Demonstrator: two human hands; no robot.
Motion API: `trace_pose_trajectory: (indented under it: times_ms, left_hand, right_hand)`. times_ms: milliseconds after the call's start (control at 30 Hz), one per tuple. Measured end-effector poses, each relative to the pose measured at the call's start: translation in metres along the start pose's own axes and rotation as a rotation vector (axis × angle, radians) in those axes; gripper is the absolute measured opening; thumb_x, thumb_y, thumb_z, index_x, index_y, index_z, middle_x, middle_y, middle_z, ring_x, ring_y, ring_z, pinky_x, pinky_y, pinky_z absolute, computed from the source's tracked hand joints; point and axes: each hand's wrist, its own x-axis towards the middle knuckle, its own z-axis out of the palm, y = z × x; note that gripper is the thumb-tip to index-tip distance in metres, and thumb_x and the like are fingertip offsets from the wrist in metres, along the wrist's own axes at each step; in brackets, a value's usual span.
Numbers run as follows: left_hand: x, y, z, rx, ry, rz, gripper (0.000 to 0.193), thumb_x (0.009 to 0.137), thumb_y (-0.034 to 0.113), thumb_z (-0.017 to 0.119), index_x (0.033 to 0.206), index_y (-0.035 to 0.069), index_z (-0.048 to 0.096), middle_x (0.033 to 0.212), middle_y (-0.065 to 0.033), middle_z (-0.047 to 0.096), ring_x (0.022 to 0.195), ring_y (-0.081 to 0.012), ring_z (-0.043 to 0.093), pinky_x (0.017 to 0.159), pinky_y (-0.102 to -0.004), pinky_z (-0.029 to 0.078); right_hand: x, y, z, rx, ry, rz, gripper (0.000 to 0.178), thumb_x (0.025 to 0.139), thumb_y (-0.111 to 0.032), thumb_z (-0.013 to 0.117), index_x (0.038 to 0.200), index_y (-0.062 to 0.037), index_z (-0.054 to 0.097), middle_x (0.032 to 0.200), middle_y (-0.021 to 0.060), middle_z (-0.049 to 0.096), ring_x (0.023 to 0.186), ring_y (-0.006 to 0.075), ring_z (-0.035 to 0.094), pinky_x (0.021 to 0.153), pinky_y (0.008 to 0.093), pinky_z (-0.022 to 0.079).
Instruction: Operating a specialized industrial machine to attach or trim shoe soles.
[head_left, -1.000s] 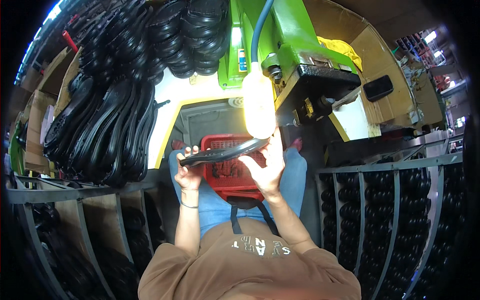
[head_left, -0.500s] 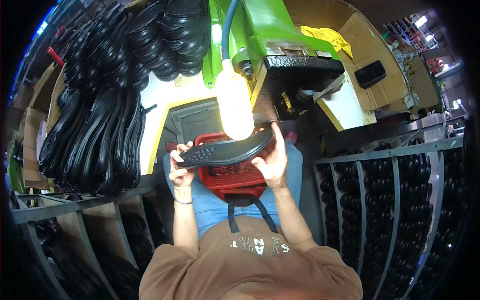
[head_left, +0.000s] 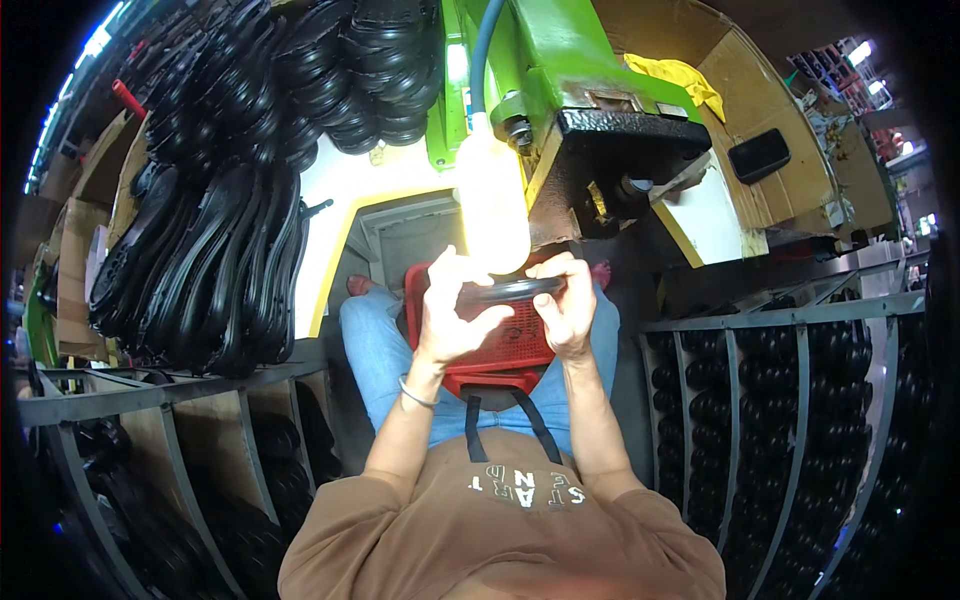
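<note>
A black shoe sole (head_left: pixel 512 290) is between my two hands, just below a glowing lamp (head_left: pixel 494 200). It shows edge-on as a narrow dark strip. My left hand (head_left: pixel 450 310) has its fingers at the sole's left end, the thumb stretched toward the near side. At the other end my right hand (head_left: pixel 567 305) pinches the sole between thumb and fingers. A red plastic basket (head_left: pixel 490 345) rests between my legs, under the hands. Beyond the lamp stands a green machine (head_left: pixel 560 50) with a black head (head_left: pixel 630 150).
Black soles (head_left: pixel 210 260) are stacked on the table at the left. A cardboard box (head_left: pixel 780 110) at the back right holds a yellow cloth (head_left: pixel 680 82) and a dark phone-like object (head_left: pixel 759 156). Metal racks (head_left: pixel 780 318) filled with soles flank me on both sides.
The sole has turned from showing its long, dimpled face to edge-on. My left hand has moved right and up, closer to my right hand. The view has shifted slightly.
</note>
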Motion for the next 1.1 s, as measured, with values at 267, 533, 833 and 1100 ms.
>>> trace_pose_trajectory:
  times_ms: [267,533,833,1100]
  left_hand:
    - [0.031,0.032,0.022,0.191,0.155,0.315,0.046,0.057,0.019,0.09,0.083,0.003,0.057,0.072,-0.0048,0.059,0.064,-0.017,0.058,0.06,-0.0277,0.049]
    - [0.055,0.038,0.017,0.196,0.131,0.411,0.051,0.061,0.019,0.087,0.103,0.001,0.066,0.09,-0.0109,0.066,0.079,-0.0218,0.065,0.07,-0.0313,0.053]
    - [0.028,0.01,0.014,0.022,0.253,0.118,0.044,0.056,0.011,0.09,0.081,0.005,0.054,0.075,-0.0043,0.061,0.061,-0.0088,0.056,0.057,-0.0229,0.046]
    - [0.017,-0.005,0.005,-0.079,0.169,0.14,0.05,0.052,0.01,0.091,0.086,0.002,0.055,0.079,-0.0059,0.056,0.069,-0.0119,0.056,0.059,-0.0255,0.047]
  right_hand:
    - [0.012,0.01,-0.004,0.106,0.133,-0.041,0.03,0.084,-0.015,0.067,0.102,0.0014,0.049,0.097,0.0112,0.053,0.089,0.0166,0.053,0.082,0.0278,0.042]
    - [0.018,0.011,0.003,0.416,0.261,0.091,0.035,0.085,-0.005,0.065,0.114,-0.0022,0.045,0.101,0.0061,0.052,0.096,0.0132,0.051,0.085,0.0267,0.041]
    - [0.023,-0.004,0.021,0.212,0.201,0.038,0.04,0.078,0.006,0.064,0.112,-0.0007,0.043,0.101,0.0077,0.053,0.094,0.014,0.052,0.086,0.0279,0.043]
    - [0.008,0.003,0.022,-0.272,0.208,-0.122,0.053,0.065,0.008,0.075,0.107,0.0032,0.044,0.099,0.0109,0.048,0.092,0.018,0.053,0.082,0.0299,0.046]
